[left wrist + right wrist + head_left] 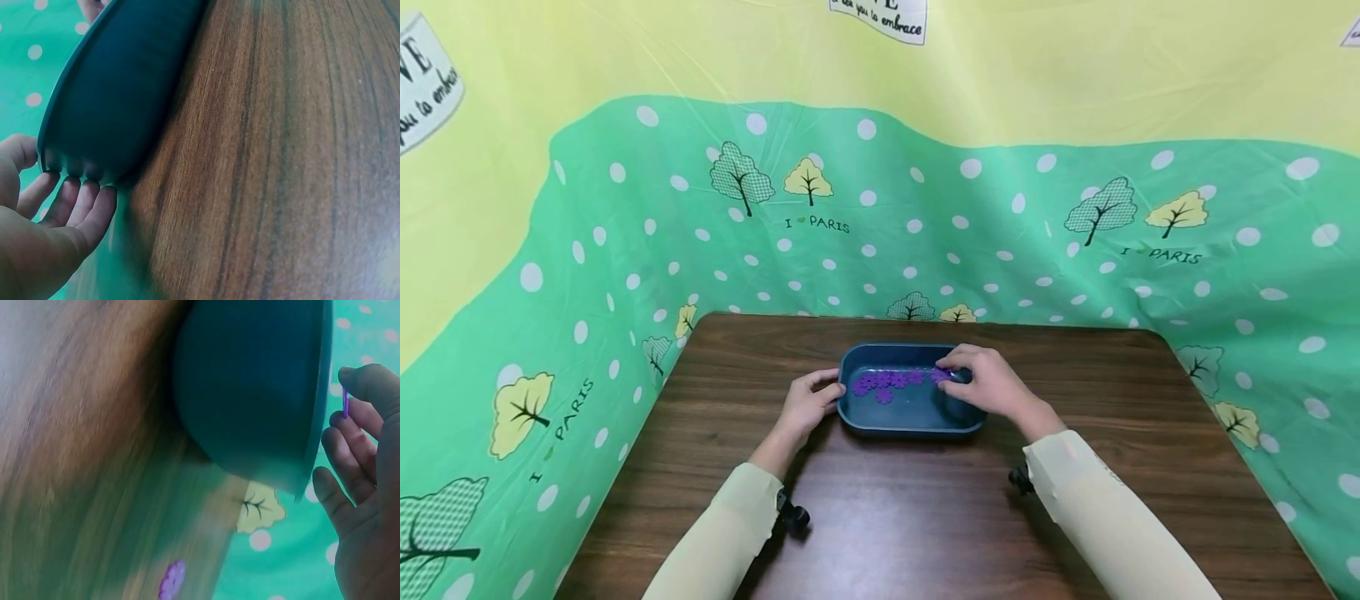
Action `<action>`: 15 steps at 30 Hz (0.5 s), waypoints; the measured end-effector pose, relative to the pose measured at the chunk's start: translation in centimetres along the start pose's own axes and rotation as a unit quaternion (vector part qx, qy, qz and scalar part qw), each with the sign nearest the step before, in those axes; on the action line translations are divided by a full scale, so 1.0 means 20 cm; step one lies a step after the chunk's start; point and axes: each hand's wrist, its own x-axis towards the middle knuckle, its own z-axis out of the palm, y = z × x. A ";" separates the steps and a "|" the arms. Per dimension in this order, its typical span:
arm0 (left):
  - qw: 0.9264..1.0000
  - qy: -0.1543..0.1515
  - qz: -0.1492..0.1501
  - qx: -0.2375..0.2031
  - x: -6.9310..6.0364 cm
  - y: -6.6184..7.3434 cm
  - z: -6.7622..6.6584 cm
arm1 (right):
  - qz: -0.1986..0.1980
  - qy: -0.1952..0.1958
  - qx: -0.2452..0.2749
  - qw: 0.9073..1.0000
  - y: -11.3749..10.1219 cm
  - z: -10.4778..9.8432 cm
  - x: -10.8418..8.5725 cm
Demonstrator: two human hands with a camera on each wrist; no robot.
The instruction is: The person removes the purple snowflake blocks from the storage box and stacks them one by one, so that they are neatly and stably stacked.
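A dark blue plastic basin holds several purple snowflake-shaped discs, mostly along its left and middle. My left hand holds the basin's left end; in the left wrist view its fingertips press the outer wall, with the thumb by the rim. Over the basin's right end, my right hand pinches one purple snowflake disc between thumb and finger, and its other fingers are loosely bent. The disc is seen edge-on in the right wrist view.
One purple disc lies on the brown wooden table, outside the basin on the right. A green and yellow printed cloth hangs behind the table and along its sides. Small black devices are strapped at both wrists.
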 end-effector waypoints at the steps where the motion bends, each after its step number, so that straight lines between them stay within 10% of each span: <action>1: 1.000 0.000 0.001 0.000 0.00 0.00 0.00 | 0.000 0.003 0.003 1.000 0.01 -0.01 -0.01; 15: 1.000 -0.014 0.009 -0.012 -0.02 0.00 -0.01 | 0.021 0.057 0.009 0.998 0.13 -0.12 -0.13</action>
